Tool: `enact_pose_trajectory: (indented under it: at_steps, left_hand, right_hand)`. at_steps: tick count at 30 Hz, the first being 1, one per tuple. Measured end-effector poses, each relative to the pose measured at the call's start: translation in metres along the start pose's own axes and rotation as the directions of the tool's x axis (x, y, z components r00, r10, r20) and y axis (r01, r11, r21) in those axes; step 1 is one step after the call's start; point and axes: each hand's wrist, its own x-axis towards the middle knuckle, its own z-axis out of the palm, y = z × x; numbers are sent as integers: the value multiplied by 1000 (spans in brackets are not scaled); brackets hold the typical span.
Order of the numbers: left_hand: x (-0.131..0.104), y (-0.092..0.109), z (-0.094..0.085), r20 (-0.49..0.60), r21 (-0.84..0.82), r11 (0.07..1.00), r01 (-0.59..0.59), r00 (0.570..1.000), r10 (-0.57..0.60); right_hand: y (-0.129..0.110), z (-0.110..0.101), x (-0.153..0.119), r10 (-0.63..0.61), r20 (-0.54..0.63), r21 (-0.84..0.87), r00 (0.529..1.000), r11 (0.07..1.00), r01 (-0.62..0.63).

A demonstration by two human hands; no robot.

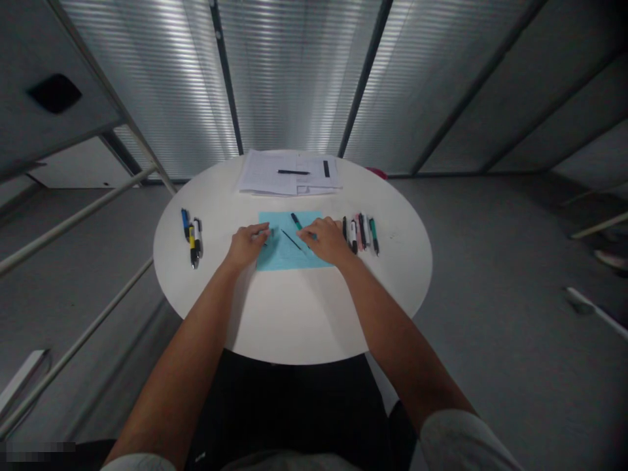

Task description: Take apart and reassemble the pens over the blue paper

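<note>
A light-blue sheet [275, 261] lies on the round white table [294, 314]. Over its left edge is my left hand [246, 246], fingers bent together around something small that I cannot make out. My right hand [326, 239] rests over the sheet's right side with its fingers closed at a small piece, too small to name. Between the hands a thin dark refill [292, 240] lies slanted on the sheet. A green and black pen part [296, 221] lies just above my right fingertips, its lower end near them.
Blue, yellow and white markers [192, 245] lie at the table's left. Several pens [363, 232] stand in a row right of the sheet. White papers [267, 173] with a black pen [293, 172] on top are at the back. Metal rails [83, 216] run along the left.
</note>
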Motion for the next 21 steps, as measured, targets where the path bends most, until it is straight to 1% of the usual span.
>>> enact_pose_trajectory:
  at_steps: [1,2,3,4,5,6,7,8,9,10,11,12,13,14,15,16,18,19,20,21]
  left_hand:
    - [0,2,-1,-28,-53,999,-12,1000,10]
    - [0,5,-1,-58,-108,994,-19,998,13]
    - [0,7,-2,-92,-182,983,-12,996,-5]
    - [1,9,-3,-124,-285,958,11,991,-49]
    - [2,10,-5,-140,-398,916,41,985,-105]
    - [3,10,-6,-138,-505,860,71,977,-161]
    - [4,10,-8,-128,-595,798,94,969,-210]
    - [4,10,-9,-117,-663,741,111,961,-249]
    - [5,10,-11,-107,-708,696,121,955,-276]
    - [5,10,-12,-101,-736,665,128,950,-294]
    - [5,10,-13,-99,-752,646,132,946,-308]
    - [5,10,-14,-97,-761,635,135,943,-317]
    - [5,10,-14,-95,-764,631,139,942,-322]
    - [4,11,-14,-94,-761,633,142,941,-324]
    - [4,12,-14,-96,-755,640,142,941,-323]
    - [4,13,-14,-101,-747,650,141,942,-320]
    - [4,14,-12,-109,-723,677,137,945,-308]
    - [4,14,-11,-111,-707,694,137,947,-301]
    - [5,13,-10,-115,-687,714,136,950,-291]
    - [5,12,-8,-123,-664,736,130,952,-280]
  right_hand:
    - [3,1,2,37,-51,125,998,992,-30]
    - [7,3,5,96,-112,287,989,956,-60]
    - [11,3,8,182,-166,476,969,876,-83]
    - [16,4,10,280,-185,651,942,753,-96]
    - [20,4,13,370,-171,786,913,611,-100]
    - [23,3,15,446,-138,878,885,468,-99]
    - [26,3,17,501,-94,933,861,347,-100]
    - [28,2,18,539,-52,960,841,258,-105]
    - [29,1,19,564,-17,973,826,200,-117]
    - [30,0,19,580,11,976,814,171,-135]
    - [30,0,19,591,28,974,806,167,-155]
    - [30,-1,19,594,33,966,804,188,-178]
    - [29,-2,18,592,26,951,806,235,-203]
    - [28,-2,17,582,7,923,813,310,-229]
    - [27,-3,16,563,-25,875,826,412,-255]
    - [25,-3,14,529,-62,798,846,536,-276]
    - [18,-4,9,407,-117,538,906,792,-287]
    - [13,-3,6,329,-118,368,937,891,-266]
    - [7,-2,2,252,-88,188,964,954,-232]
    - [1,0,0,204,-53,27,977,979,-203]
